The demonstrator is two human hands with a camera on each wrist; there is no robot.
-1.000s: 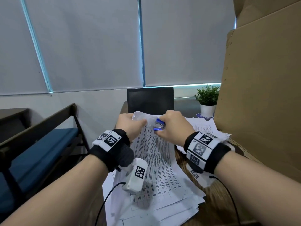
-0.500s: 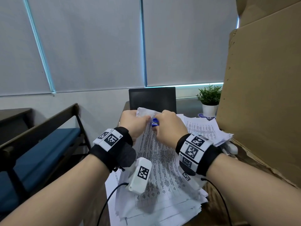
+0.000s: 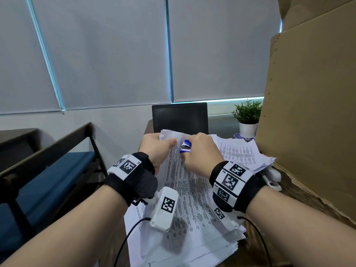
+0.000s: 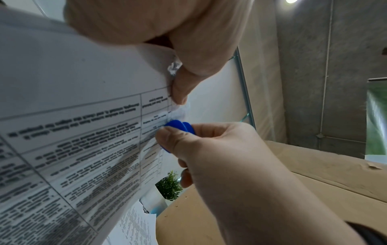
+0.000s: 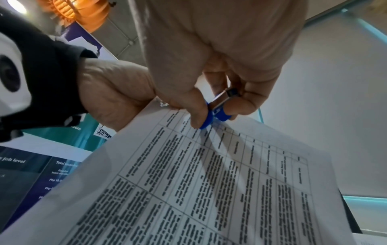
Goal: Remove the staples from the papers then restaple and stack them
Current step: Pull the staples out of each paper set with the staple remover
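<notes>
Right hand: the right hand [image 3: 200, 153] is clamped on the blue staple remover [image 3: 185, 147], thumb on one wing and fingers on the other, squeezing its jaws at the top corner of the sheets.
Why that grip: my read is that pinching both wings drives the claws under the staple; the staple itself is too small to make out.
Left hand: the left hand [image 3: 157, 148] pinches the same top corner of the stapled papers [image 3: 189, 186], thumb on the printed face, fingers behind.
Why hold there: it looks like bracing, so the pull does not tear or drag the paper. In the left wrist view the corner [image 4: 178, 109] just by the thumb tip is already frayed and crumpled.
Papers' position: the gripped set is lifted at its far end and slopes down onto the loose pile [image 3: 194, 247] on the wooden desk [image 3: 300, 195].
Second pile: more printed sheets [image 3: 244, 153] lie just to the right, against the cardboard box [image 3: 312, 112].
Stapler: a white one [image 3: 272, 175] sits partly under that right pile, ready for restapling, I'd judge.
Containers: the box's contents are hidden; the white pot [image 3: 248, 129] holds a small green plant [image 3: 247, 110].
Beyond: a dark laptop screen [image 3: 180, 117] stands behind the hands.
</notes>
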